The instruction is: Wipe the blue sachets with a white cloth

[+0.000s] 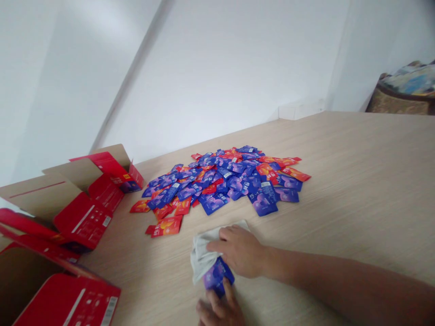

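Note:
A white cloth [205, 251] lies bunched and partly spread on the table in front of me. My right hand [243, 251] comes in from the right with its fingers closed on the cloth, pressing it over the upper part of a purple-blue sachet [215, 277]. At the bottom edge, my left hand [220, 308] holds the sachet's lower edge against the table with its fingertips; part of this hand is cut off by the frame. The sachet's top end is hidden under the cloth and the right hand.
Beyond my hands spreads a large heap of purple-blue and orange-red sachets [217, 176]. One orange-red sachet [167, 226] lies at its near left edge. Opened red cardboard boxes [84, 219] stand along the left side. A white wall [231, 68] rises behind the wooden table [340, 181].

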{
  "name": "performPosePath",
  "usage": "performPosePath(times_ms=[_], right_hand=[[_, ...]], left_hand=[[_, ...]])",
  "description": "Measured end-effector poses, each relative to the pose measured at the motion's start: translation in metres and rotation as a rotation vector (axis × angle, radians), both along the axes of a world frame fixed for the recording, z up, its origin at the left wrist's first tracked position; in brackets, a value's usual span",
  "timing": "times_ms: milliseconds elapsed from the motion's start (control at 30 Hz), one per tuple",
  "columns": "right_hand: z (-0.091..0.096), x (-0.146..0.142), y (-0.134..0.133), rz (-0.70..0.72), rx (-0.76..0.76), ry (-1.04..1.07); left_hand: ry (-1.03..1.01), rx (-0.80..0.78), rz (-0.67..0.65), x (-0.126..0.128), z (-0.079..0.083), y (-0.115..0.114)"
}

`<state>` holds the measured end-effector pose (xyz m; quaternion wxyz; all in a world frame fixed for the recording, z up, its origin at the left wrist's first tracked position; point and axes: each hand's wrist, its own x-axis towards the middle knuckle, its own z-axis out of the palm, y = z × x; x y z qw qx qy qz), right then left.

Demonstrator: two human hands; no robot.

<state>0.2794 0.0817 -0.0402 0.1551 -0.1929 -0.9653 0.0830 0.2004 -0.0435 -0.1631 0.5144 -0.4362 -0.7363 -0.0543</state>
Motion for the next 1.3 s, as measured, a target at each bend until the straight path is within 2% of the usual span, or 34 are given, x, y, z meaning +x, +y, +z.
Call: performPosePath(times_ms=[133, 267, 433, 533, 733, 1100, 1200, 1300], right_hand=[[-0.01, -0.002, -0.001, 0.092, 0.014, -0.084], [-0.013, -0.003, 0.002, 0.088, 0.01, -0.103], [-0.011, -0.003, 0.001, 0.085, 0.025, -0.113], [-0.01, -0.003, 0.0, 0.084, 0.023, -0.105], [-0.007, -0.002, -0.002, 0.083, -0.012, -0.131], [-0.007, 0.0, -0.009, 0.071, 0.025, -0.13], [-0.007, 0.002, -0.008, 0.116, 0.044, -0.14], [-0.008, 0.002, -0.008, 0.225, 0.058, -0.137]], left_hand=[[0.013, -0.018, 0.03, 0.005, 0.007, -0.001], [-0.082, -0.124, 0.03, 0.007, 0.011, -0.007], [-0.046, -0.176, -0.007, 0.006, 0.017, -0.012], [-0.092, -0.204, -0.007, 0.008, 0.018, -0.012], [-0.171, -0.163, 0.028, 0.011, 0.013, -0.009], [-0.085, 0.004, 0.025, 0.008, 0.003, 0.0], [-0.105, -0.015, 0.02, 0.008, 0.003, -0.002], [-0.214, -0.075, 0.006, 0.008, 0.0, -0.006]])
